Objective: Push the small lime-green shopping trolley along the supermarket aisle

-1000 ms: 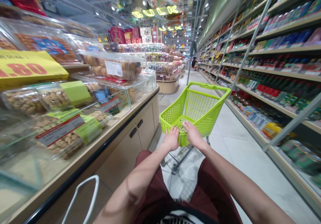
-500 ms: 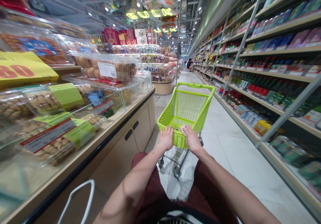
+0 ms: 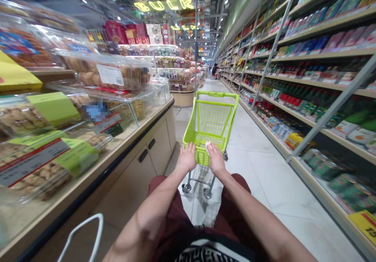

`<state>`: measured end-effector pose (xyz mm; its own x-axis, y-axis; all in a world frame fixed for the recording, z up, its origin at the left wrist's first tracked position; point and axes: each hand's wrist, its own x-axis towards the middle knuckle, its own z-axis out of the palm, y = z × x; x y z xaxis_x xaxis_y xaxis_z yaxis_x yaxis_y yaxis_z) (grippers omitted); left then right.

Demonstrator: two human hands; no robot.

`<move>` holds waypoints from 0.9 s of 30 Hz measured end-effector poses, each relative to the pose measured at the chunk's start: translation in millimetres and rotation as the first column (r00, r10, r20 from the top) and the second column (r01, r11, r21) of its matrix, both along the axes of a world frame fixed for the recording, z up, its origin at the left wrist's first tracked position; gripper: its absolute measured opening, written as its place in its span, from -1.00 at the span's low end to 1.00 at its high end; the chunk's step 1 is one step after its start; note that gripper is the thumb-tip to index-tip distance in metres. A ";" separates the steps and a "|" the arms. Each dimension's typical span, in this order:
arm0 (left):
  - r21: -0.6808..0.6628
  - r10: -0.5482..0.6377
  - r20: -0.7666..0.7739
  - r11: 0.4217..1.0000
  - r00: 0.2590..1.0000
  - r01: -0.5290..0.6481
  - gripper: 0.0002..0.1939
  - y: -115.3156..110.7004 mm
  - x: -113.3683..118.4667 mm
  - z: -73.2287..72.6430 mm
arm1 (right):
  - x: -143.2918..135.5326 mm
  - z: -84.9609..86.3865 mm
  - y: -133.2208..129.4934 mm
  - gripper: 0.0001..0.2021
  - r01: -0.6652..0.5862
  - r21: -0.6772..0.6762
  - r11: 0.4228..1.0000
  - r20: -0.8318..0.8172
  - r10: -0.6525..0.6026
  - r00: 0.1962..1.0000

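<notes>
A lime-green shopping cart (image 3: 216, 117) with a mesh basket stands in front of me in the aisle. My left hand (image 3: 187, 159) lies over the near left rim of its basket, fingers hooked across the edge. Close by on the same near rim, my right hand (image 3: 216, 160) presses a crumpled white tissue (image 3: 208, 147) against the cart; the fingers are closed on it. Part of the tissue is covered by the fingers. Grey wheels (image 3: 207, 192) show below the basket, between my knees.
A counter (image 3: 132, 160) with clear boxes of pastries (image 3: 110, 72) runs along my left. Tall shelves (image 3: 323, 85) of cans and bottles line the right. A white looped strap or handle (image 3: 96, 234) is at lower left. Far down the tiled aisle sits a person (image 3: 215, 70).
The surroundings have shifted left in view as my head turned slightly right. The cart and both hands appear a little further left and higher. Both hands remain at the near rim.
</notes>
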<state>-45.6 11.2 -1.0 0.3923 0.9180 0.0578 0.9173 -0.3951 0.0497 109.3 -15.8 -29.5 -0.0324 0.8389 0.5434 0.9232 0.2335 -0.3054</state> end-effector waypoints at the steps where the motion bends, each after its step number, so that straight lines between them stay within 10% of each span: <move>1: -0.002 -0.010 -0.004 1.000 1.000 0.010 -0.26 -0.8 0.8 0.9 | -8.5 1.1 1.1 -0.50 -0.019 -0.011 1.000 0.004 0.019 1.000; 11: 0.005 0.017 0.012 1.000 1.000 -0.017 -0.27 2.9 -1.8 -2.2 | 55.8 3.0 1.7 -0.56 0.210 0.087 0.974 0.009 -0.212 0.977; 21: -0.022 -0.009 -0.002 1.000 1.000 0.009 -0.31 -2.9 1.3 3.4 | -25.7 5.0 8.6 -0.47 -0.023 -0.042 0.999 -0.013 0.022 1.000; 27: -0.053 -0.012 0.008 0.999 1.000 0.013 -0.28 3.4 -0.5 7.5 | 11.3 2.1 6.2 -0.52 0.057 -0.017 0.998 0.024 -0.056 0.998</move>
